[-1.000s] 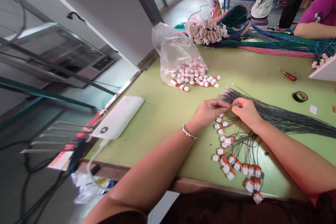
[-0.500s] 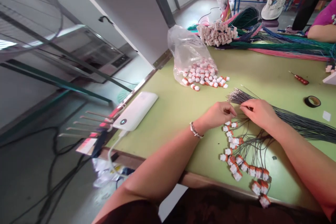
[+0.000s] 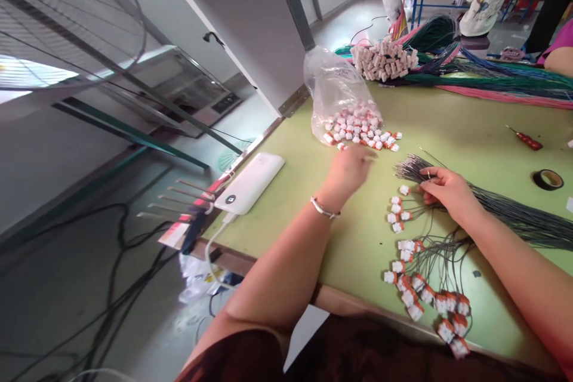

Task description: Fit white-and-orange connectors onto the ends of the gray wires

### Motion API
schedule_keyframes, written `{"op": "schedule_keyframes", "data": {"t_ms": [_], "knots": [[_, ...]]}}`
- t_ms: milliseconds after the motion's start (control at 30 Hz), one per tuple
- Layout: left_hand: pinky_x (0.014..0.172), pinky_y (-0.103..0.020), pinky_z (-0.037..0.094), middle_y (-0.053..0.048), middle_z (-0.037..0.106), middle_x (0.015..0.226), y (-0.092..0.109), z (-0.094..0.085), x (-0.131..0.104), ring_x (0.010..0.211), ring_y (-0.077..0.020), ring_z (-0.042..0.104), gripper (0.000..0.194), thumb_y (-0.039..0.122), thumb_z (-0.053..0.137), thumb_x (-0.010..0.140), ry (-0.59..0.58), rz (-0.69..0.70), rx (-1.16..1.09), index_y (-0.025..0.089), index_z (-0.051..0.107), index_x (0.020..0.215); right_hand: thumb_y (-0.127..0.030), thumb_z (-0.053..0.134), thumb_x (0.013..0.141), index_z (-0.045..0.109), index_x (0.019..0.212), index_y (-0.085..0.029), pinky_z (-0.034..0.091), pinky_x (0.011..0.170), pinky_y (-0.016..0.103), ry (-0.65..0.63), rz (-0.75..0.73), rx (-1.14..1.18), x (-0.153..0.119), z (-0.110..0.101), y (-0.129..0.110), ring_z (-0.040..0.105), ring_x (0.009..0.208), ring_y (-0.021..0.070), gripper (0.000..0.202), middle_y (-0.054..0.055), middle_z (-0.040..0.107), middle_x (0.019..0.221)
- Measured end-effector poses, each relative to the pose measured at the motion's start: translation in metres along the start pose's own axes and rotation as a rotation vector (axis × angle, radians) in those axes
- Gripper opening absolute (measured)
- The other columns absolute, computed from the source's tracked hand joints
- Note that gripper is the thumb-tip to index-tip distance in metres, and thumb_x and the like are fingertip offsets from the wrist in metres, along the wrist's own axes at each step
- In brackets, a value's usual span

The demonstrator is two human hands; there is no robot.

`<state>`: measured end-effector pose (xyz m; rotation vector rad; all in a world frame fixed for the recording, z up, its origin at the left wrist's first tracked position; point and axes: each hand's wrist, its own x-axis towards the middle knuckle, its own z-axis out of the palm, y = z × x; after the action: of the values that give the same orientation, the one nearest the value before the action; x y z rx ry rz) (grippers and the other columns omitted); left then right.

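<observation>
My left hand (image 3: 351, 170) is over the table at the near edge of the loose white-and-orange plug connectors (image 3: 358, 130), which spill from a clear plastic bag (image 3: 333, 80). Its fingers are smeared by motion, so whether they hold anything is unclear. My right hand (image 3: 450, 191) pinches thin black wires beside the stripped ends of a long black wire bundle (image 3: 514, 215). Below it, several white-and-orange connectors (image 3: 409, 298) fitted on black wires lie spread towards the table's front edge.
A white power bank (image 3: 249, 184) with a cable sits at the left edge. To the right lie a red-handled pick tool (image 3: 528, 140) and a roll of black tape (image 3: 548, 179). Coloured wire bundles (image 3: 492, 80) with pale connectors (image 3: 385, 59) line the back. A person's arm (image 3: 559, 59) shows at far right.
My left hand has left the right hand's side and moved up and left to the loose connectors. My right hand stays by the wire bundle. The view has shifted slightly left.
</observation>
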<state>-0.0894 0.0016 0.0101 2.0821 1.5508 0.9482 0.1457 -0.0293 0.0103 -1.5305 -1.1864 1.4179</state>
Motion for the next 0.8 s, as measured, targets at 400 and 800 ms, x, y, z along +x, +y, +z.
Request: {"op": "schedule_keyframes", "data": {"t_ms": [400, 800], "knots": [[0.084, -0.041, 0.047, -0.015, 0.062, 0.095, -0.049, -0.005, 0.018, 0.090, -0.0280, 0.059, 0.021, 0.017, 0.053, 0.078, 0.032, -0.159, 0.313, 0.014, 0.072, 0.085, -0.024, 0.072, 0.069, 0.066, 0.077, -0.015, 0.053, 0.048, 0.021, -0.082, 0.021, 0.098, 0.002, 0.003, 0.006, 0.056, 0.047, 0.0068, 0.014, 0.002, 0.068, 0.065], [0.055, -0.020, 0.046, -0.002, 0.066, 0.070, 0.037, 0.046, -0.007, 0.056, -0.0067, 0.056, 0.018, 0.028, 0.074, 0.073, -0.259, -0.520, -1.065, 0.013, 0.066, 0.078, -0.024, 0.058, 0.063, 0.057, 0.063, -0.018, 0.035, 0.045, 0.022, 0.014, -0.229, -0.167, -0.004, 0.009, 0.006, 0.043, 0.048, 0.0081, 0.006, -0.003, 0.056, 0.054]]}}
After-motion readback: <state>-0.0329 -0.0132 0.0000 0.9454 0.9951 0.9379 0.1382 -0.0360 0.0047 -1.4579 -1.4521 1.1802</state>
